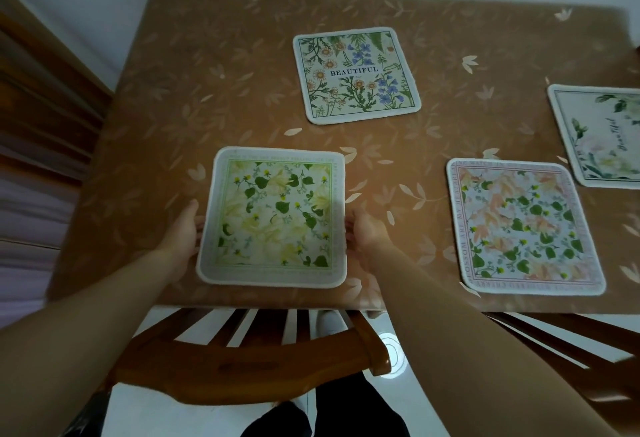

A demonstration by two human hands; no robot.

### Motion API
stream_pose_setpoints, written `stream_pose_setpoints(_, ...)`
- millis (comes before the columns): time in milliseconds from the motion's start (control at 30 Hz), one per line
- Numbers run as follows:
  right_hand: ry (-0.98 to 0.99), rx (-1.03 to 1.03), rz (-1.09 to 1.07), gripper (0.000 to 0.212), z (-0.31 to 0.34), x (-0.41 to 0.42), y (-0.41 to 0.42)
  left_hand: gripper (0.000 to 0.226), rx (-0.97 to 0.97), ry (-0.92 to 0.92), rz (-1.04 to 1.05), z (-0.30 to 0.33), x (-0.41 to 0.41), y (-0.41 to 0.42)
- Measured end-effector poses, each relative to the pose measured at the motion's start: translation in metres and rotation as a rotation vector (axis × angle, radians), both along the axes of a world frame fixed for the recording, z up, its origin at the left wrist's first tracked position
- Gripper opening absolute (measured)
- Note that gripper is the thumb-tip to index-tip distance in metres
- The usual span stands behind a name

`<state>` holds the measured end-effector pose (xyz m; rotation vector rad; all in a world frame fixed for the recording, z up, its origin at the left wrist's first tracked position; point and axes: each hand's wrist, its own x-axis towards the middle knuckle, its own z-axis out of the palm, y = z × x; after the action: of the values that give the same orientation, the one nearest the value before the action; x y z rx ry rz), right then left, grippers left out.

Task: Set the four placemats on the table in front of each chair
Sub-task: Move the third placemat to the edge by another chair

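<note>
My left hand and right hand are flat against the two side edges of the square yellow-and-green floral fabric placemat, fingers loose (touching, not gripping). It lies near the front edge of the brown leaf-print table, just past the wooden slat-back chair. Pink floral placemat sits right, "BEAUTIFUL" daisy placemat far, white leafy placemat far right.

"BEAUTIFUL" on far placemat, right placemat – perhaps "Beautiful"
</note>
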<state>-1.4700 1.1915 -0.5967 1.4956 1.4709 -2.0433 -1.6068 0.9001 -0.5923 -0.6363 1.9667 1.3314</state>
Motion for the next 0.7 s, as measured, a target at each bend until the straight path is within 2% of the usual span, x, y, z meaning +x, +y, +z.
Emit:
stream_pose_setpoints(167,0.004,0.001,0.018,0.029,-0.013,0.002,0.005,0.058,0.022,-0.009,0.006,0.013,0.005,0.001)
stream_pose_setpoints(267,0.004,0.021,0.021,0.023,-0.017,0.0,0.003,0.07,0.053,-0.018,0.023,0.015,0.005,-0.001)
stream_pose_setpoints(433,-0.025,0.073,0.055,0.023,-0.015,-0.006,0.0,0.059,0.044,-0.03,0.019,0.017,-0.001,-0.003)
stream_pose_setpoints(700,-0.082,0.113,0.065,0.025,-0.003,-0.011,-0.005,0.056,0.022,-0.049,0.018,0.017,-0.008,0.004)
